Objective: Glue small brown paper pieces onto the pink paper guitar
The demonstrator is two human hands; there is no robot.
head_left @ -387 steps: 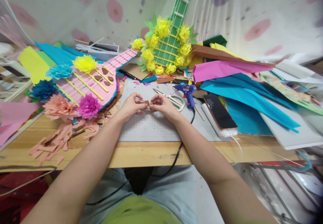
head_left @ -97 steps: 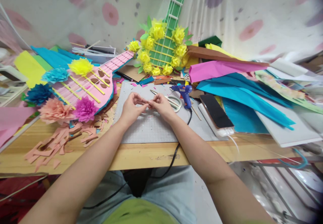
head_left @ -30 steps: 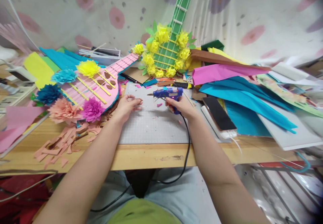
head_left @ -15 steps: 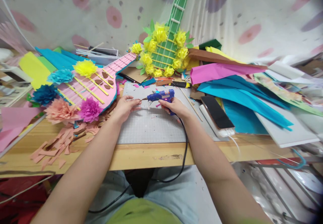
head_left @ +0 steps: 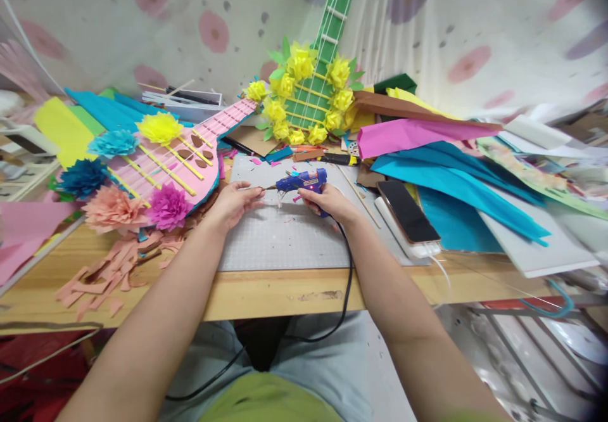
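A blue hot glue gun (head_left: pixel 301 182) is gripped in my right hand (head_left: pixel 329 201), its nozzle pointing left. From its handle a black cord (head_left: pixel 350 270) drops over the table edge. At the nozzle tip, my left hand (head_left: pixel 237 202) has its fingers pinched around something small and brownish that I cannot make out. Both hands are above a grey cutting mat (head_left: pixel 285 244). Left of my left hand lies a pink paper guitar (head_left: pixel 175 162) with paper flowers. Behind the glue gun, a green paper guitar (head_left: pixel 313 95) ringed with yellow flowers stands tilted.
On the right, a phone (head_left: pixel 408 211) rests on a white power bank (head_left: pixel 403 238), beside blue crepe paper (head_left: pixel 456 181) and pink paper (head_left: pixel 418 135). Brown paper scraps (head_left: pixel 114 270) litter the left side. A yellow-black cutter (head_left: pixel 339 158) and a thin stick (head_left: pixel 360 197) lie nearby.
Almost nothing differs. The glue gun stays at my left fingertips, and the whole view has shifted very slightly.
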